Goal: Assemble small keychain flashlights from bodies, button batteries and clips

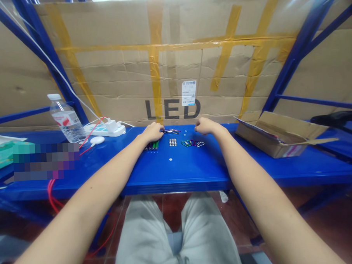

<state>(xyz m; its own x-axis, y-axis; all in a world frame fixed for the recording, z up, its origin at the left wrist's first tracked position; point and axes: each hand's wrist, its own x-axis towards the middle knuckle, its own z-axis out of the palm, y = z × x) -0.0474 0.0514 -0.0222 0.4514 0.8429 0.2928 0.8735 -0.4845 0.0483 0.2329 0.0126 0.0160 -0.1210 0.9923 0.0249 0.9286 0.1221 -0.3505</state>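
Observation:
My left hand [153,132] rests at the back of the blue table, fingers curled down at the left end of some slim dark, shiny pieces [173,131]; whether it grips one is hidden. Just below that hand lies a row of several green and dark tubes [153,146], partly covered by it. My right hand [205,126] is closed above the table to the right, its fingertips mostly hidden. Between the hands sit several small round silver pieces like button cells [172,142], set in a tight grid. Beside them lie a green carabiner [185,143], a purple one and a silver carabiner [200,144].
An open cardboard box [274,137] stands at the right. To the left are a water bottle [67,120], a white power strip [106,129] and red cables [52,192]. A big taped cardboard panel [173,70] closes the back, between blue metal posts.

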